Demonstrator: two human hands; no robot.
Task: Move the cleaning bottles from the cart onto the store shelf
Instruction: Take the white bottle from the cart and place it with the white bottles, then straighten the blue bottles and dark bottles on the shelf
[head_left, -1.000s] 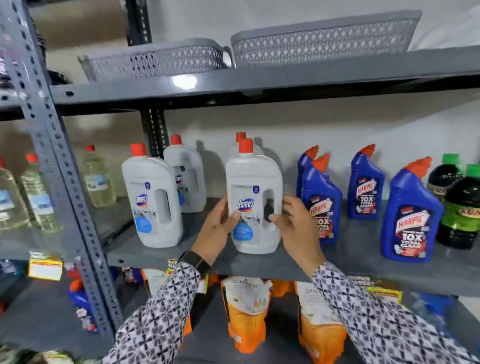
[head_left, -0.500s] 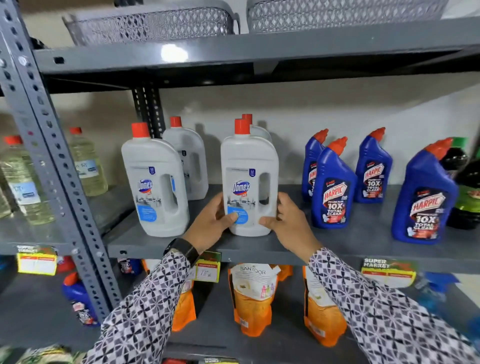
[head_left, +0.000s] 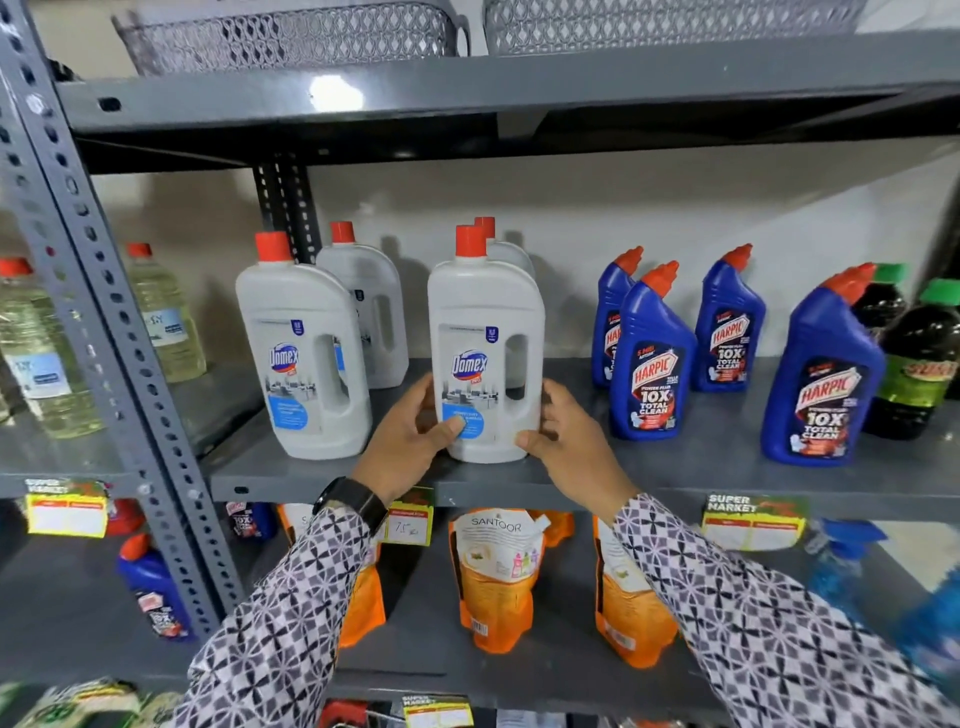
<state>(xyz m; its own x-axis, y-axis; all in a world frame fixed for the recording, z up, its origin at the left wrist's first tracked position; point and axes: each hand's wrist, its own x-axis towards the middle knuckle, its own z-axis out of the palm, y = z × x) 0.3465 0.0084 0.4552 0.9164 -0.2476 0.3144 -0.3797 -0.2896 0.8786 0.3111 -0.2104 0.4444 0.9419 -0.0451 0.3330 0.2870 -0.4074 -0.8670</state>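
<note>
A white Domex bottle (head_left: 485, 332) with a red cap stands upright near the front edge of the grey middle shelf (head_left: 691, 467). My left hand (head_left: 410, 441) grips its lower left side, thumb across the blue label. My right hand (head_left: 566, 441) holds its lower right side. A second Domex bottle (head_left: 301, 353) stands to the left, and two more (head_left: 371, 312) stand behind. Several blue Harpic bottles (head_left: 649, 358) stand to the right. The cart is out of view.
A slotted grey upright (head_left: 119, 322) divides the shelving at left, with pale yellow bottles (head_left: 41, 358) beyond it. Dark green-capped bottles (head_left: 919, 358) stand at far right. Orange Santoor pouches (head_left: 496, 577) fill the lower shelf. Grey baskets (head_left: 291, 36) sit on the top shelf.
The camera has tilted and the view shifted. Both hands slid lower on the Domex bottle, which stays standing on the shelf.
</note>
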